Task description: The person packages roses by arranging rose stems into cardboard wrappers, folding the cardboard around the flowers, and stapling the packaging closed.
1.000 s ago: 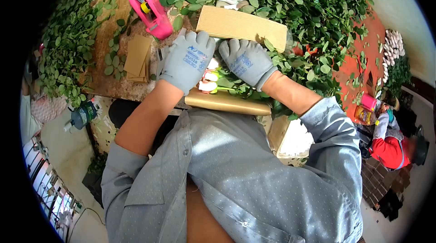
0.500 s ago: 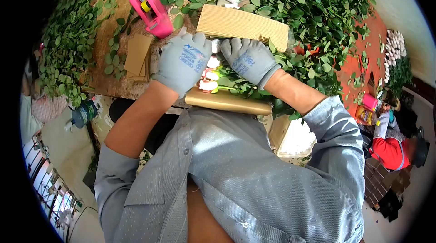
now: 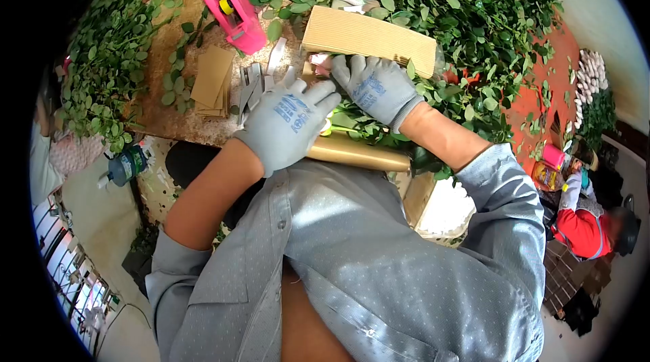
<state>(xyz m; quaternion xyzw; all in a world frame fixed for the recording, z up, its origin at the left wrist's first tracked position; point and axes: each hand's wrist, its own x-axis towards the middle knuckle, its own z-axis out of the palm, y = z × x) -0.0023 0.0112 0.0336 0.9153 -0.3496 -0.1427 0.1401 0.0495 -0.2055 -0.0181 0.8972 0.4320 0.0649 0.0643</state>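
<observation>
Just inside the table's near edge (image 3: 172,129), left hand (image 3: 290,121) and right hand (image 3: 379,91) neighbour a pink flower (image 3: 321,61); I can't tell either's grip.

Grey-gloved L hand (image 3: 288,121) w/ blue print (image 3: 291,111), tan fine-lined cardboard (image 3: 369,37)

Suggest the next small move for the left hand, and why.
I'd probably lift the left hand slightly: its back faces the camera and it hides whatever lies beneath, while pink blooms show just beyond its fingertips. The right hand is close beside those blooms, so it could perhaps steady them.
</observation>
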